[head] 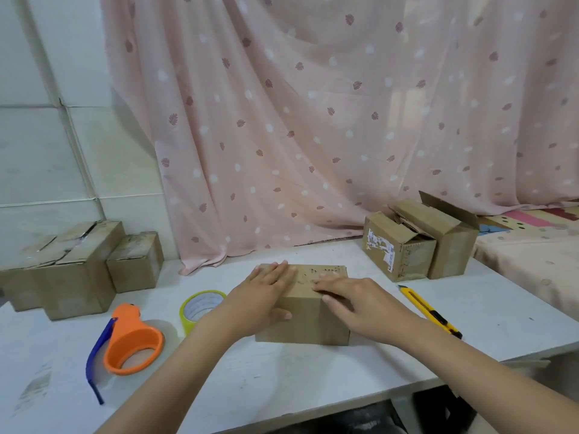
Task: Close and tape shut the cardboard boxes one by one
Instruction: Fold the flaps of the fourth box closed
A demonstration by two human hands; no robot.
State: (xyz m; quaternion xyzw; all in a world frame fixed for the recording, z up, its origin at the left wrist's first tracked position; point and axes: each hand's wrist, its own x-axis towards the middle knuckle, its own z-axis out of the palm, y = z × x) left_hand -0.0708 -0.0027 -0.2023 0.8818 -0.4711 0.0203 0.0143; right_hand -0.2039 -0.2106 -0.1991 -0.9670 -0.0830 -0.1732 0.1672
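Cardboard box [313,321], on table [313,374]: likely light, stiff-sided, flaps springy. Left hand [266,296] and right hand [354,305] pressing flat, fingers spread; hold by sides.

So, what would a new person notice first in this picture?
Probably both hands pressing flat on the closed cardboard box at the table's centre: left hand, right hand. Next, the orange tape dispenser at the left, and the pink curtain behind.

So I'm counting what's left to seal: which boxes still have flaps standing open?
The two boxes at the back right: their top flaps stick up, while the box under both hands and the left pair lie flat.
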